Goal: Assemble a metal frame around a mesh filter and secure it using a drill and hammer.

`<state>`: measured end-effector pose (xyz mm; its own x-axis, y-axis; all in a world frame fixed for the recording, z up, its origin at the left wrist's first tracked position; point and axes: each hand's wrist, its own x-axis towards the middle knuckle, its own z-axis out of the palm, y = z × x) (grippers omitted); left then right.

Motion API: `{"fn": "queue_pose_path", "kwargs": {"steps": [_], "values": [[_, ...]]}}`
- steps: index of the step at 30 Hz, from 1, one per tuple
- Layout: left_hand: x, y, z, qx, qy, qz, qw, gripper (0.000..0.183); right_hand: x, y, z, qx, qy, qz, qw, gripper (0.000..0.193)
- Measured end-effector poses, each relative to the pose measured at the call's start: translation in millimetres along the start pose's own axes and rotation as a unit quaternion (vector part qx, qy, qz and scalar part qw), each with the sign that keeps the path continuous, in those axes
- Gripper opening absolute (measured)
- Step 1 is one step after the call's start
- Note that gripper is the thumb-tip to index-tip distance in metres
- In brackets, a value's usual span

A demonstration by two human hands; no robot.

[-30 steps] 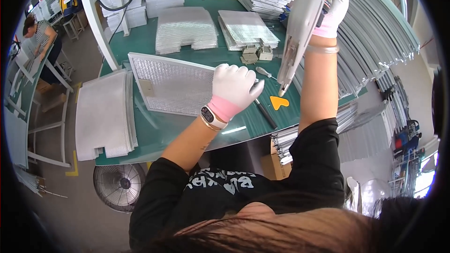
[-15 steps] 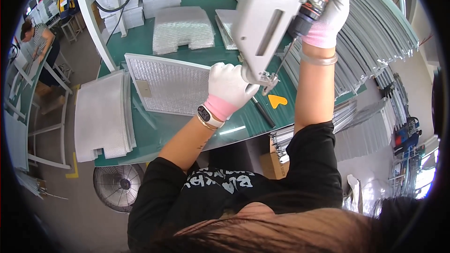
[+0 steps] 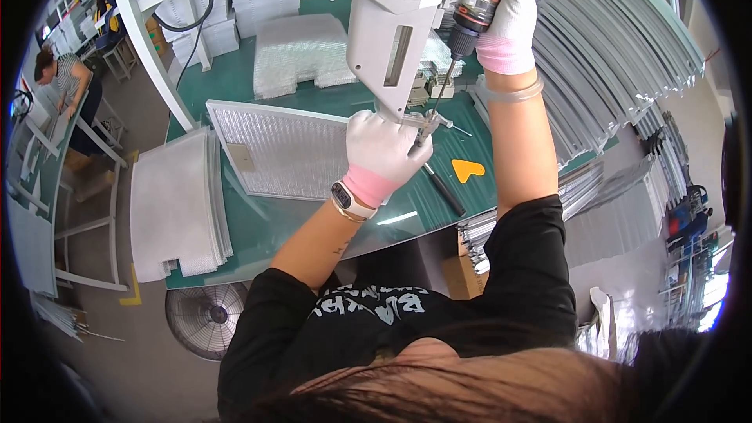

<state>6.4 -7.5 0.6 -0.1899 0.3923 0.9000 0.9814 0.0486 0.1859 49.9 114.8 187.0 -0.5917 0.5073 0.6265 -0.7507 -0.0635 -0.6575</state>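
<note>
My left hand, in a white glove with a pink cuff, is closed at the right end of a framed metal mesh filter panel. Its fingers hide that corner. In my right hand, also gloved, is a black power screwdriver with a long thin bit pointing down toward the left fingertips. A light-grey tool housing with a slot hangs left of the driver, its lower end just above my left hand. Small metal parts sit at the bit's tip; how they touch the panel is hidden.
A black-handled tool and a yellow scraper lie on the green table. Mesh sheets stand stacked at left and behind. Metal strips are piled right. A fan stands below; a co-worker is far left.
My right hand and the screwdriver have shifted left, and the grey housing has moved left with them. The bit's tip is now closer to my left fingers, which stay at the panel's end.
</note>
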Motion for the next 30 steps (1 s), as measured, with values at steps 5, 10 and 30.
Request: {"fn": "queue_pose_path", "kwargs": {"steps": [5,10,30], "values": [[-1.7,-2.2,3.0,-0.013,0.02,0.015,1.0,0.02,6.4,1.7,-1.1,-0.008,-0.031,-0.004,0.999,0.026],[-0.1,-2.1,2.0,-0.012,0.006,0.014,1.0,0.021,20.2,16.0,-2.9,0.115,-0.172,-0.02,0.978,0.03],[-7.4,2.8,0.9,-0.145,0.036,-0.034,0.988,0.014,-22.3,62.9,-16.9,0.214,-0.215,0.086,0.949,0.05]]}}
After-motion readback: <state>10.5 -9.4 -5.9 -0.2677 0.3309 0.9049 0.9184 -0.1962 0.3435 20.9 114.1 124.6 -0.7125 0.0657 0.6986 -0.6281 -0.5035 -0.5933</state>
